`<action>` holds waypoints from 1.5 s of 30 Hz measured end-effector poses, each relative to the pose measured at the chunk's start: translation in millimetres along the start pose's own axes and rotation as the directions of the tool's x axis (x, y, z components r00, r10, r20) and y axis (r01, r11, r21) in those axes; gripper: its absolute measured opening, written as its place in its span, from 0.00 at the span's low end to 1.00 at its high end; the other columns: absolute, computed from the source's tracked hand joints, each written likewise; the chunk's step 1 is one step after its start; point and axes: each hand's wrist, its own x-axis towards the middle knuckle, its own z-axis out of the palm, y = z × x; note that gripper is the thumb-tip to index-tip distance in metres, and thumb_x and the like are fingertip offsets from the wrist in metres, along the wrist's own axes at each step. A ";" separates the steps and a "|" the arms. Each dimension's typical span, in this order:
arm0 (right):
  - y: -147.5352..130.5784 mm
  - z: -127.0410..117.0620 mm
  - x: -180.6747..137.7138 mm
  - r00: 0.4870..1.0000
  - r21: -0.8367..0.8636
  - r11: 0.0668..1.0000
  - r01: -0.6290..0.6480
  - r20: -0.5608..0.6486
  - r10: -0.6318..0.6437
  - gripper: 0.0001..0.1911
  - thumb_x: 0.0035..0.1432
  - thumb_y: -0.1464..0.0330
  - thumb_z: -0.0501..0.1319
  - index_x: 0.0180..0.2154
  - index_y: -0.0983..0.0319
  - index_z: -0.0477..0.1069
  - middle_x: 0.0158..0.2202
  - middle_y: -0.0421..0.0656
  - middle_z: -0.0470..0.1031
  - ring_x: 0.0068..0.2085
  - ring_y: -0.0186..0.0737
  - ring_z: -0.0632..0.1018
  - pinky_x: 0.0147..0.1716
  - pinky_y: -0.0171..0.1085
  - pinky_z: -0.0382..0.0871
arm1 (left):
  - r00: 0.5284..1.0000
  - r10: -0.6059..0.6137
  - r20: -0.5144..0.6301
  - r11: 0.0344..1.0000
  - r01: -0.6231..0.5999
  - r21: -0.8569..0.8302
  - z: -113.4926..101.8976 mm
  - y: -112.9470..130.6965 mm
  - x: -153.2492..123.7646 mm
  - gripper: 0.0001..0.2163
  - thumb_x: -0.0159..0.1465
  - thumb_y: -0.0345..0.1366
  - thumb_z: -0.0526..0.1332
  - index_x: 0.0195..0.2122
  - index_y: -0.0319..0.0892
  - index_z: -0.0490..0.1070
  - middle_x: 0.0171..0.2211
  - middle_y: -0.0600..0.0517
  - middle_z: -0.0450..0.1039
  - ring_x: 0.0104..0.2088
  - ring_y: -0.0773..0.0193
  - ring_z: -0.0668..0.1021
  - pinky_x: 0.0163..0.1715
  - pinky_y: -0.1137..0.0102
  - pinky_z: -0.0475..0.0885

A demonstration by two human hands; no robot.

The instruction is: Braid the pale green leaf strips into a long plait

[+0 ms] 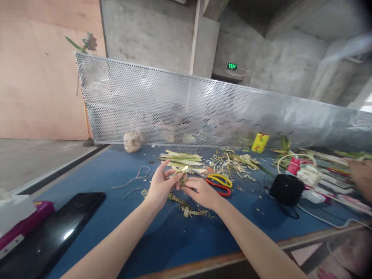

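My left hand (161,182) and my right hand (200,190) meet over the middle of the blue table (162,240). Both have their fingers closed around a pale green plant strip (183,170), whose end sticks up between them. Fingers hide much of it. Just below hangs or lies a twisted, knotted length of plant fibre (190,212); whether it joins the held strip I cannot tell. Scissors with yellow and red handles (220,183) lie beside my right hand. Flat green leaf strips (181,157) are spread beyond my fingers, with curled peelings (232,161) to their right.
A perforated metal screen (162,93) bounds the back. Left are a black phone-like slab (75,217), string (136,177) and a pale carved lump (131,142). Right stand a yellow cylinder (260,142), a black pouch-like object (287,189), cables and another person's hand (360,176).
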 end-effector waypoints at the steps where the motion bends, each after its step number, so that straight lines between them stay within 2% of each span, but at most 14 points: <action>1: -0.7 0.1 -0.2 1.000 0.000 1.000 0.009 -0.001 -0.009 0.12 0.59 0.68 0.51 0.30 0.62 0.70 0.26 0.42 0.68 0.30 0.34 0.68 0.31 0.32 0.61 | 1.000 -0.002 0.008 1.000 0.002 0.004 -0.2 -0.2 0.1 0.35 0.43 0.30 0.69 0.51 0.40 0.54 0.24 0.60 0.67 0.13 0.76 0.67 0.14 0.76 0.63; 7: -3.0 2.2 0.5 1.000 0.037 0.999 0.005 0.028 -0.006 0.12 0.59 0.68 0.51 0.27 0.62 0.69 0.24 0.40 0.67 0.29 0.33 0.68 0.30 0.32 0.61 | 1.000 -0.024 0.011 0.999 0.024 0.032 -4.0 -4.4 3.6 0.40 0.43 0.30 0.69 0.55 0.38 0.48 0.21 0.59 0.70 0.11 0.76 0.66 0.11 0.78 0.61; 11: -0.9 3.6 0.5 0.992 0.081 0.989 -0.122 0.030 0.120 0.15 0.58 0.67 0.51 0.21 0.63 0.65 0.21 0.38 0.66 0.26 0.32 0.67 0.28 0.31 0.60 | 0.995 -0.102 -0.006 0.995 0.102 -0.009 -3.4 -4.1 4.3 0.39 0.48 0.29 0.66 0.58 0.36 0.45 0.22 0.55 0.72 0.14 0.74 0.69 0.13 0.78 0.64; 14: 1.0 4.1 0.3 0.981 0.173 0.966 -0.194 0.022 0.193 0.17 0.59 0.66 0.50 0.20 0.63 0.64 0.21 0.38 0.66 0.26 0.31 0.68 0.28 0.31 0.61 | 0.989 -0.145 -0.018 0.987 0.143 -0.073 -0.5 -0.5 3.0 0.36 0.51 0.25 0.64 0.58 0.36 0.45 0.25 0.53 0.73 0.18 0.71 0.74 0.17 0.77 0.69; 18: 2.4 4.6 0.1 0.968 0.270 0.930 -0.248 0.039 0.247 0.19 0.59 0.63 0.49 0.20 0.64 0.65 0.22 0.39 0.66 0.25 0.32 0.69 0.27 0.31 0.62 | 0.983 -0.183 -0.006 0.978 0.181 -0.102 0.5 1.1 2.4 0.35 0.51 0.23 0.63 0.57 0.36 0.47 0.26 0.51 0.73 0.22 0.70 0.75 0.19 0.78 0.71; 22: 2.8 5.1 0.5 0.964 0.360 0.895 -0.262 0.062 0.257 0.21 0.58 0.58 0.50 0.20 0.64 0.66 0.21 0.39 0.67 0.24 0.32 0.68 0.27 0.32 0.62 | 0.979 -0.202 -0.006 0.976 0.201 -0.082 -1.2 -1.6 3.8 0.32 0.50 0.24 0.65 0.55 0.35 0.52 0.26 0.51 0.73 0.22 0.71 0.75 0.18 0.79 0.70; 25: 3.3 4.7 1.6 0.963 0.530 0.808 -0.256 0.066 0.262 0.22 0.57 0.55 0.49 0.25 0.64 0.69 0.20 0.39 0.67 0.23 0.32 0.68 0.26 0.33 0.63 | 0.981 -0.192 0.028 0.979 0.193 -0.065 -1.5 -2.4 3.9 0.30 0.50 0.27 0.65 0.54 0.36 0.55 0.25 0.52 0.72 0.21 0.70 0.74 0.16 0.78 0.67; 27: 3.8 3.8 2.1 0.967 0.621 0.749 -0.230 0.059 0.248 0.22 0.57 0.55 0.49 0.28 0.64 0.71 0.20 0.39 0.67 0.23 0.32 0.68 0.25 0.33 0.63 | 0.984 -0.174 0.034 0.983 0.175 -0.059 -1.3 -1.9 3.5 0.32 0.50 0.29 0.65 0.55 0.38 0.53 0.26 0.51 0.73 0.23 0.68 0.75 0.18 0.76 0.68; 30: 4.4 2.8 1.9 0.970 0.661 0.715 -0.230 0.091 0.227 0.22 0.57 0.55 0.49 0.29 0.64 0.72 0.20 0.39 0.67 0.22 0.31 0.67 0.24 0.32 0.63 | 0.991 -0.135 0.012 0.990 0.136 -0.040 -1.9 -1.5 3.0 0.36 0.50 0.30 0.66 0.58 0.39 0.49 0.28 0.50 0.74 0.23 0.67 0.75 0.19 0.75 0.68; 33: 4.8 3.5 1.0 0.965 0.667 0.699 -0.257 0.143 0.219 0.23 0.57 0.55 0.49 0.30 0.65 0.73 0.20 0.39 0.67 0.21 0.30 0.67 0.24 0.32 0.62 | 0.990 -0.131 0.058 0.991 0.132 -0.008 -3.3 -2.2 3.0 0.38 0.50 0.32 0.66 0.59 0.39 0.47 0.27 0.50 0.74 0.22 0.67 0.75 0.19 0.74 0.67; 36: 4.9 4.8 0.4 0.959 0.687 0.670 -0.282 0.186 0.213 0.23 0.58 0.55 0.49 0.30 0.66 0.73 0.19 0.39 0.67 0.20 0.29 0.66 0.23 0.32 0.61 | 0.982 -0.148 0.114 0.989 0.148 0.005 -3.7 -2.8 2.4 0.40 0.49 0.33 0.66 0.60 0.41 0.43 0.30 0.49 0.75 0.20 0.67 0.74 0.20 0.72 0.68; 38: 4.3 5.1 0.2 0.954 0.679 0.670 -0.300 0.208 0.215 0.23 0.58 0.55 0.48 0.31 0.66 0.73 0.20 0.39 0.67 0.21 0.29 0.66 0.24 0.32 0.60 | 0.978 -0.159 0.135 0.987 0.159 0.011 -3.3 -2.9 2.0 0.42 0.49 0.33 0.66 0.60 0.42 0.42 0.32 0.48 0.75 0.18 0.68 0.73 0.19 0.71 0.68; 42: 3.0 3.6 1.1 0.952 0.611 0.731 -0.306 0.212 0.221 0.23 0.59 0.55 0.47 0.30 0.65 0.72 0.20 0.40 0.66 0.23 0.31 0.66 0.26 0.33 0.61 | 0.985 -0.113 0.134 0.994 0.113 0.007 -3.1 -2.8 1.8 0.42 0.47 0.32 0.67 0.60 0.40 0.44 0.27 0.52 0.74 0.18 0.70 0.72 0.19 0.73 0.67; 45: 6.1 1.3 2.0 0.957 0.494 0.826 -0.271 0.044 0.288 0.21 0.58 0.56 0.48 0.32 0.63 0.71 0.26 0.42 0.70 0.30 0.35 0.70 0.32 0.35 0.63 | 0.994 -0.056 0.089 0.998 0.055 0.019 -2.9 -2.2 1.6 0.42 0.46 0.29 0.67 0.59 0.36 0.45 0.24 0.55 0.73 0.23 0.71 0.73 0.26 0.75 0.68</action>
